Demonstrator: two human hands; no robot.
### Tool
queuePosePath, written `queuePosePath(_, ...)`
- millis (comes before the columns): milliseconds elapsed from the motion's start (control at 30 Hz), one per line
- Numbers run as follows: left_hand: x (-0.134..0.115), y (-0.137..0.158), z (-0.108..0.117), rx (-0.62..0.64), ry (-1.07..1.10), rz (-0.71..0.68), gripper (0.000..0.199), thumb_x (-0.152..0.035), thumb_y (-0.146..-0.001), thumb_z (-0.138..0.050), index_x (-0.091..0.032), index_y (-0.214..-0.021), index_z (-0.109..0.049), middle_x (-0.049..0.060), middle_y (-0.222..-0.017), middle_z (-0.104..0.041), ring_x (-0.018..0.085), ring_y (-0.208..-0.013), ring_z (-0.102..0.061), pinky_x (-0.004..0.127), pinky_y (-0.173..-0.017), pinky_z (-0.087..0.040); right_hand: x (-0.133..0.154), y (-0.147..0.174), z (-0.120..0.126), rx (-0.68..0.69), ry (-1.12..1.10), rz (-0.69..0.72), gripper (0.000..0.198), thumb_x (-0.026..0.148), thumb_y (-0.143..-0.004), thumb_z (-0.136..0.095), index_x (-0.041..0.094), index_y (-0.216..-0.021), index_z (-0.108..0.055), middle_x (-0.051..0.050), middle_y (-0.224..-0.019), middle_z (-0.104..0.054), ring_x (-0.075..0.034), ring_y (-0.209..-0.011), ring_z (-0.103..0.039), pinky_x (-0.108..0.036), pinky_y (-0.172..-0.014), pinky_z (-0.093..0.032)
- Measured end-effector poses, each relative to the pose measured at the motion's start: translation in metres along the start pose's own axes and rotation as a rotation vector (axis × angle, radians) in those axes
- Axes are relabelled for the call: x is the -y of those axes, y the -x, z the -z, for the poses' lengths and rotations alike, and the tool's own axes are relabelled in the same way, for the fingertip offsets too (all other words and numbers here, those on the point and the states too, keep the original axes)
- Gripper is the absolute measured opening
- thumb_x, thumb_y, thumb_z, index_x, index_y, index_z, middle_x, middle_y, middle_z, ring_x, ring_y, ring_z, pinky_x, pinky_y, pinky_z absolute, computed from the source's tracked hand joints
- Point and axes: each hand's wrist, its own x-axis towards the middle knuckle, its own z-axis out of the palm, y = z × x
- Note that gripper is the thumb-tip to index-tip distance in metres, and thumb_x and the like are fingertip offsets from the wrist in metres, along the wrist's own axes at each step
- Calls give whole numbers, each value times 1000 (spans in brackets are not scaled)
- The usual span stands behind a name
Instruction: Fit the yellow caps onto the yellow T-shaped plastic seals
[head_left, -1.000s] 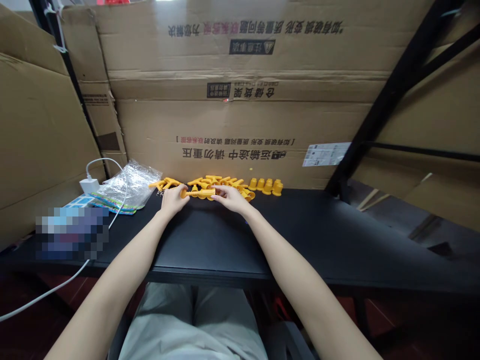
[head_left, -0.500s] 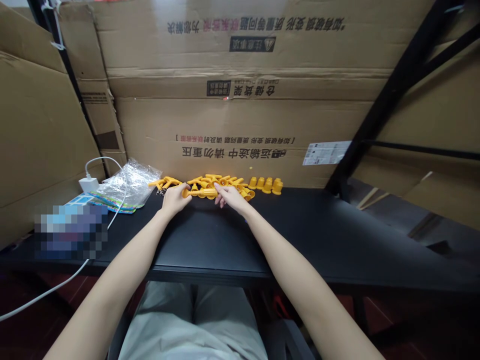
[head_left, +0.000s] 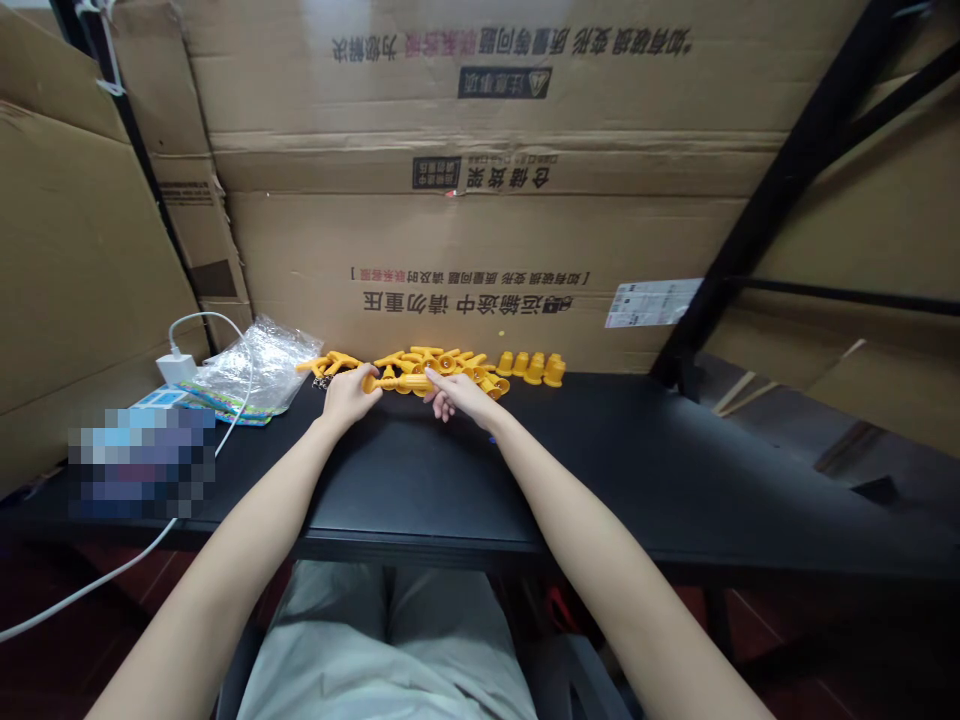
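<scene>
Between both my hands a yellow plastic piece (head_left: 412, 382) lies level, a slim stem joined to a thicker cylinder. My left hand (head_left: 347, 398) is closed on its left end, thumb and fingers pinching it. At the right end, my right hand (head_left: 466, 396) closes on the cylinder with thumb and forefinger, its other fingers curled below. Just behind is a heap of yellow plastic parts (head_left: 448, 362), some with round flared openings. More yellow stem-like parts (head_left: 341, 361) sit beyond my left hand, beside small dark chain-like bits (head_left: 320, 381). My fingers cover both ends of the held piece.
Several yellow cup-shaped parts (head_left: 534, 369) stand right of the heap on the black table (head_left: 420, 475). Clear plastic bags (head_left: 262, 365), a white charger (head_left: 174, 371) and its cable are at left. Cardboard (head_left: 480, 235) walls the back; a black metal post (head_left: 750, 250) rises at right.
The right hand has shifted very slightly left along the piece, its lower fingers now hanging a little further down. My left hand keeps its place and hold.
</scene>
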Motion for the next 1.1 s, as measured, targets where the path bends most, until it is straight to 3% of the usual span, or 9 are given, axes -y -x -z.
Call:
queuePosePath(133, 1, -1, -1, 7, -25, 17, 30, -29, -76, -58, -27, -105, -65, 1, -97, -72, 22, -92, -65, 29, -81, -47, -2, -1, 3, -17, 16, -21, 54, 63, -87, -47, 14, -77, -66, -6, -58, -67, -9, -38, -54, -19, -33, -35)
queuePosePath(200, 2, -1, -1, 11, -35, 27, 30, -30, -76, -58, -27, -106, -65, 2, -97, -72, 22, -93, -66, 29, -81, -47, -3, -1, 6, -25, -16, 36, 41, 51, -80, -66, 16, -100, -65, -7, -81, -73, -10, -47, -61, -19, -38, -42)
queuePosePath(267, 3, -1, -1, 13, -42, 36, 31, -30, -76, -58, -27, -106, -64, 2, -98, -72, 23, -93, -66, 29, -81, -47, -4, -1, 7, -36, -48, 106, 48, 39, -71, -78, 19, -111, -60, -6, -93, -72, -10, -54, -64, -20, -45, -48)
queuePosePath(333, 3, -1, 0, 10, -44, 38, 31, -29, -76, -58, -26, -106, -64, 3, -99, -72, 23, -94, -65, 29, -81, -47, -5, -2, 7, -48, -53, 140, 45, 36, -69, -79, 18, -106, -61, -5, -89, -73, -10, -52, -63, -21, -47, -48)
queuePosePath(433, 1, 0, 1, 1, -42, 25, 30, -28, -76, -59, -25, -106, -64, 4, -102, -71, 24, -97, -65, 30, -83, -47, -2, -1, 3, -43, -44, 122, 31, 44, -79, -70, 15, -85, -61, -4, -71, -72, -9, -46, -60, -20, -46, -45)
queuePosePath(533, -2, 0, 2, -2, -57, 5, 29, -29, -77, -58, -25, -106, -64, 4, -102, -71, 24, -97, -65, 30, -83, -46, 2, 0, -2, -48, -64, 69, 42, 54, -87, -56, 16, -69, -55, -5, -55, -67, -9, -40, -56, -19, -41, -40)
queuePosePath(867, -3, 0, 3, -20, -113, -51, 29, -28, -79, -56, -23, -107, -62, 5, -104, -71, 23, -99, -65, 29, -83, -46, 4, 3, -12, -102, -123, -24, 61, 67, -86, -44, 16, -56, -53, -1, -35, -51, -7, -28, -44, -18, -33, -30)
queuePosePath(1000, -7, 1, 5, -5, -148, -27, 30, -30, -79, -54, -24, -108, -62, 5, -105, -71, 24, -99, -65, 29, -81, -47, 5, 4, -10, -97, -83, -95, 63, 68, -88, -37, 15, -60, -55, -2, -38, -53, -7, -29, -46, -17, -31, -28)
queuePosePath(1100, -7, 2, 5, 4, -155, -12, 31, -30, -79, -54, -24, -109, -61, 5, -106, -71, 25, -98, -65, 31, -80, -47, 2, 2, -4, -50, -61, -51, 40, 55, -86, -57, 15, -87, -60, -4, -65, -69, -9, -41, -57, -17, -36, -36)
